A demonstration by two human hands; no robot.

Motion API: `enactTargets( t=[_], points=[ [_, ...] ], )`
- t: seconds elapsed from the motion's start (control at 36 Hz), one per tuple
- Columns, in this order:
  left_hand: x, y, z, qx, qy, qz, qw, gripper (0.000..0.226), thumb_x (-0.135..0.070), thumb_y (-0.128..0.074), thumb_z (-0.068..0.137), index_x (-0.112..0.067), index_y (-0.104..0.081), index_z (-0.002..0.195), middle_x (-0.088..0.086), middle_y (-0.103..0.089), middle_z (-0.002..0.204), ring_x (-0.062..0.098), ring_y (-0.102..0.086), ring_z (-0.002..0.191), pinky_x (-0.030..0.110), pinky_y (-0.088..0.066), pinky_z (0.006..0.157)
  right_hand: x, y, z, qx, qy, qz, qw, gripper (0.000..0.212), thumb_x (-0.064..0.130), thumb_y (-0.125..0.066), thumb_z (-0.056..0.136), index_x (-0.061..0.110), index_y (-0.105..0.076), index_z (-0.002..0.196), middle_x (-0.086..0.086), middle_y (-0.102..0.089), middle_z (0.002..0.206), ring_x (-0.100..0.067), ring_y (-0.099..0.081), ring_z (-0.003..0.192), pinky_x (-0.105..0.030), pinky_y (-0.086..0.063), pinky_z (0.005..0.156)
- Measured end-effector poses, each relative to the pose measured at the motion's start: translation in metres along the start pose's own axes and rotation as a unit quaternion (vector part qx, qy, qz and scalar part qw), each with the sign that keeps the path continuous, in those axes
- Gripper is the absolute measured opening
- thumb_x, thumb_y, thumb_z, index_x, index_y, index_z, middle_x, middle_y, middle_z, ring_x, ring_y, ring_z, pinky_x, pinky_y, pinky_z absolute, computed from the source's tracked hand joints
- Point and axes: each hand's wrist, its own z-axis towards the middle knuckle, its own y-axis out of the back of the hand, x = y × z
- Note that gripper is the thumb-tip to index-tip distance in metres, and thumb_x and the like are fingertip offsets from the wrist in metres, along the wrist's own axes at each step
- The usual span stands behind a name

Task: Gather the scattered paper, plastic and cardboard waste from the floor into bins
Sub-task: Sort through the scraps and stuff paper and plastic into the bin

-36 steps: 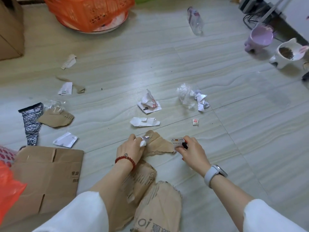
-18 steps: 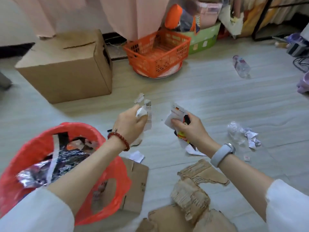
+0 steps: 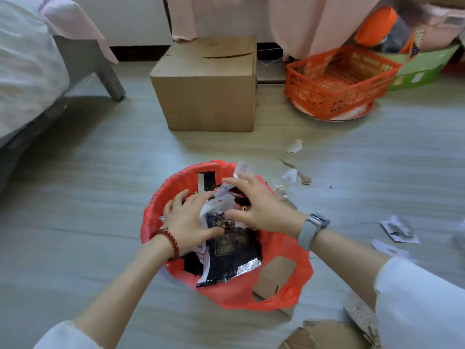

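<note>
A bin lined with a red plastic bag [image 3: 156,205] stands on the floor in front of me. It holds a black foil wrapper [image 3: 234,250] and other waste. My left hand [image 3: 186,217] and my right hand [image 3: 256,205] hover over its mouth with fingers spread. White paper scraps [image 3: 221,200] lie loose between and under the hands, on top of the wrapper. Neither hand grips anything.
A closed cardboard box [image 3: 208,91] stands behind the bin, an orange basket [image 3: 337,81] at the back right. Paper scraps [image 3: 295,146] [image 3: 398,229] lie on the floor to the right. Torn cardboard [image 3: 324,335] lies at the bottom right. A bed [image 3: 25,71] fills the left.
Both hands carried the paper scraps left from the floor to the red bin and let them go over it. My view turned left toward the bin.
</note>
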Motion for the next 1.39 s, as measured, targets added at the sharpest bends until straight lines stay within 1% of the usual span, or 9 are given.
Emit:
enactTargets(
  t=[0.14,0.28,0.36,0.5,0.69,0.97,1.11,1.22,1.39],
  points=[
    [0.027,0.021,-0.012,0.089,-0.028,0.014,0.996,0.121,-0.083,-0.042,0.030,-0.055,0.033,0.120,-0.010,0.016,0.154,0.016,0.022,0.140,0.046,0.010,0.115,-0.010,-0.004,-0.003,0.098,0.022,-0.122,0.987,0.076,0.064,-0.050,0.080,0.049,-0.008,0.141,0.008,0.001,0.157,-0.019,0.009,0.144,-0.047,-0.006,0.118],
    [0.027,0.016,-0.011,0.117,-0.075,0.043,0.989,0.134,-0.095,-0.041,0.027,-0.046,0.046,0.117,-0.008,0.040,0.143,0.016,0.034,0.134,0.046,0.010,0.114,-0.010,-0.004,0.002,0.077,0.044,-0.207,0.974,0.070,0.072,-0.011,0.079,0.046,0.008,0.141,0.006,0.014,0.156,-0.018,0.020,0.142,-0.041,0.005,0.117],
    [0.022,-0.011,0.003,0.139,-0.075,0.106,0.982,0.127,-0.088,-0.046,0.051,-0.034,0.042,0.124,-0.002,0.044,0.137,0.021,0.036,0.132,0.047,0.012,0.112,-0.018,-0.018,0.010,0.100,0.009,-0.264,0.959,0.068,0.064,0.004,0.081,0.037,0.019,0.141,0.001,0.023,0.154,-0.023,0.022,0.141,-0.044,0.005,0.118],
    [0.024,-0.049,0.026,0.205,-0.027,0.156,0.966,0.122,-0.084,-0.046,0.061,-0.027,0.030,0.138,0.009,0.030,0.150,0.030,0.026,0.138,0.050,0.006,0.115,-0.026,-0.056,0.021,0.193,-0.055,-0.315,0.928,0.073,0.053,-0.021,0.095,0.015,0.018,0.144,-0.014,0.018,0.154,-0.038,0.014,0.141,-0.049,0.000,0.117],
    [0.027,-0.070,0.039,0.260,-0.014,0.216,0.941,0.126,-0.088,-0.042,0.059,-0.020,0.026,0.141,0.012,0.021,0.153,0.032,0.019,0.140,0.048,0.008,0.114,-0.046,-0.087,0.044,0.262,-0.094,-0.370,0.886,0.090,0.061,-0.038,0.088,0.015,0.012,0.147,-0.011,0.022,0.153,-0.034,0.020,0.141,-0.053,0.005,0.115],
    [0.031,-0.082,0.050,0.279,0.002,0.209,0.937,0.122,-0.076,-0.055,0.066,-0.020,0.022,0.142,0.011,0.019,0.153,0.031,0.015,0.141,0.048,0.005,0.115,-0.062,-0.101,0.053,0.281,-0.115,-0.293,0.906,0.096,0.060,-0.049,0.084,0.021,0.012,0.147,-0.009,0.022,0.153,-0.031,0.018,0.142,-0.047,0.007,0.114],
    [0.034,-0.052,0.048,0.266,-0.040,0.101,0.958,0.134,-0.073,-0.068,0.052,-0.027,0.019,0.143,0.006,0.011,0.155,0.028,0.009,0.142,0.049,-0.003,0.116,-0.033,-0.069,0.054,0.196,-0.099,-0.136,0.966,0.104,0.045,-0.070,0.075,0.011,-0.002,0.146,-0.013,-0.024,0.149,-0.034,-0.027,0.136,-0.045,-0.027,0.111],
    [0.038,-0.027,0.038,0.215,-0.061,0.028,0.974,0.138,-0.072,-0.071,0.049,-0.030,0.022,0.142,0.002,0.017,0.155,0.025,0.013,0.143,0.049,-0.007,0.116,-0.005,-0.041,0.045,0.121,-0.052,-0.085,0.988,0.086,0.042,-0.063,0.083,0.012,-0.012,0.146,-0.005,-0.027,0.149,-0.021,-0.024,0.137,-0.035,-0.023,0.114],
    [0.023,-0.005,0.008,0.113,-0.103,0.015,0.988,0.109,-0.074,-0.052,0.068,-0.037,0.021,0.141,-0.004,0.028,0.151,0.022,0.030,0.137,0.050,0.009,0.115,0.007,-0.014,0.020,0.008,-0.044,-0.079,0.996,0.048,0.027,-0.036,0.098,0.015,-0.027,0.144,-0.001,-0.034,0.148,-0.015,-0.030,0.137,-0.028,-0.023,0.113]
  ],
)
